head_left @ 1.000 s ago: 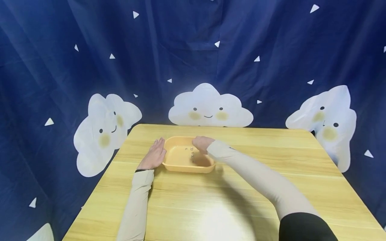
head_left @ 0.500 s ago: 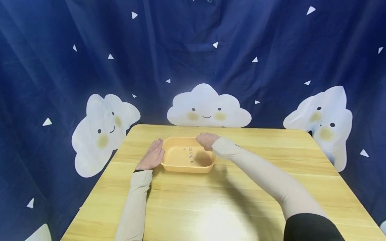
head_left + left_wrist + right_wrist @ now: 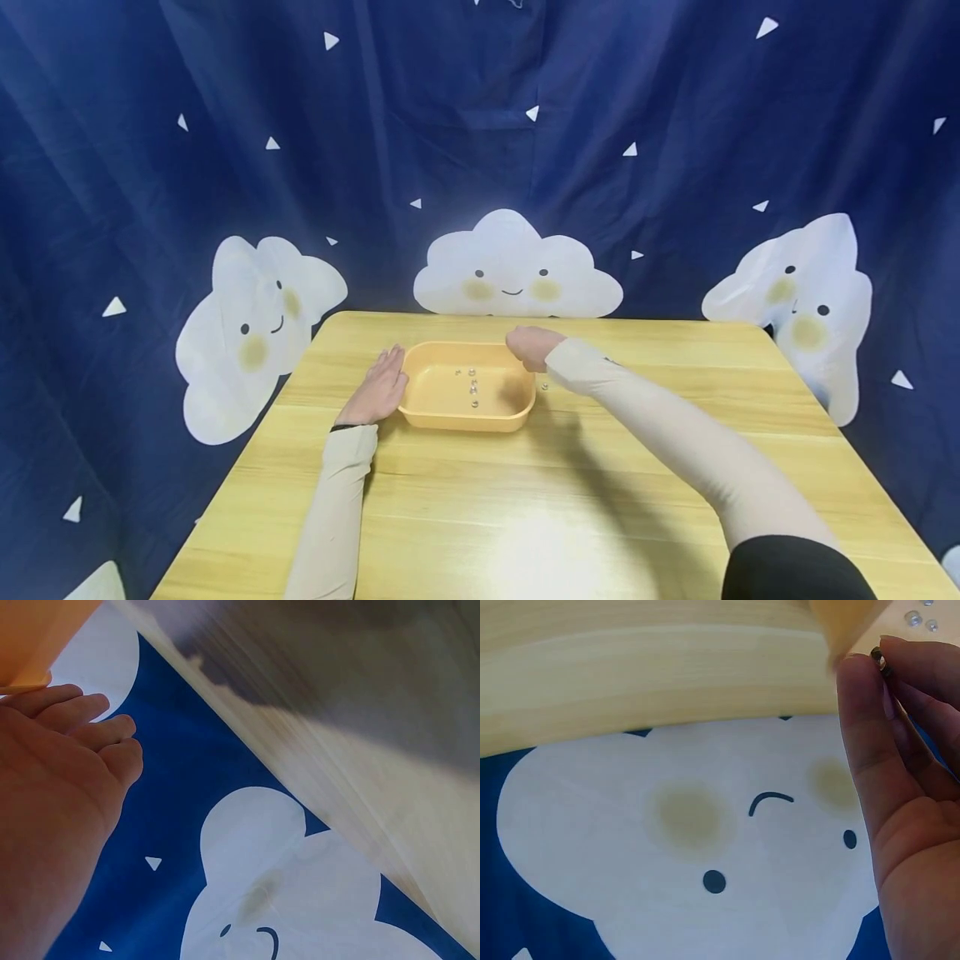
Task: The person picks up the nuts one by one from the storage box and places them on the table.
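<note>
A shallow orange tray (image 3: 462,422) stands on the table, with several small clear beads (image 3: 474,390) scattered over its floor. My left hand (image 3: 375,390) lies along the tray's left side, its fingers straight and touching the wall. In the left wrist view those fingers (image 3: 86,712) sit at the tray's edge. Over the tray's far right corner is my right hand (image 3: 534,347). Its thumb and forefinger pinch a small dark, shiny piece (image 3: 882,660), mostly covered by the fingertips. One more clear bead (image 3: 544,386) rests on the table just right of the tray.
The light wooden table (image 3: 450,517) carries a bright glare near the front. A blue curtain (image 3: 480,125) with white clouds hangs right behind its far edge and along both sides.
My right hand has moved out of the tray, rightward to its far right corner. The bead on the table beside the tray now shows. My left hand has stayed at the tray.
</note>
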A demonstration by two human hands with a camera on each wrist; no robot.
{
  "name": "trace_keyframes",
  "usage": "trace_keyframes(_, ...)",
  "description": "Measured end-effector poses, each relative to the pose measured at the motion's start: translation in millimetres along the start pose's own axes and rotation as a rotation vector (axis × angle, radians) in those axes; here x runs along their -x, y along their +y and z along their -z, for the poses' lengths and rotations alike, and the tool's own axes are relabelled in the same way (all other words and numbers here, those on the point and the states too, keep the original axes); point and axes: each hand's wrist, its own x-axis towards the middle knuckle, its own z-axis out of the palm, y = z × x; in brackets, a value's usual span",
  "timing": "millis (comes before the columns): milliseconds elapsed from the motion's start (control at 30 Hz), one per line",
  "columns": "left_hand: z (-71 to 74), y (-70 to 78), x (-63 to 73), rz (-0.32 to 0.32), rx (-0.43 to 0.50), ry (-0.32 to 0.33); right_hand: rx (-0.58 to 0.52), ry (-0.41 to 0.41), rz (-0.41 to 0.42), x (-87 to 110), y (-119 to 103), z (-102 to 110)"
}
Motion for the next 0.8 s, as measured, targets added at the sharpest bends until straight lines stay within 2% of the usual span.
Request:
trace_keyframes(167,-1.3,-0.8,-1.4,-0.002,-0.006,-0.006,-0.007,0.008,-0.006,4.5,9.0,-1.1)
trace_keyframes(333,-1.0,-1.1,-1.2,-0.007,0.007,-0.005,-0.006,0.035,0.025,7.8,20.5,-6.2)
trace_keyframes(567,-0.9,-2.0,-0.4,-0.007,0.007,-0.005,-0.033,0.045,0.045,12.9,32.6,-22.5)
trace_keyframes(800,-1.5,-4.4,-1.2,-0.007,0.011,-0.007,-0.071,0.056,0.028,15.3,38.0,-39.4)
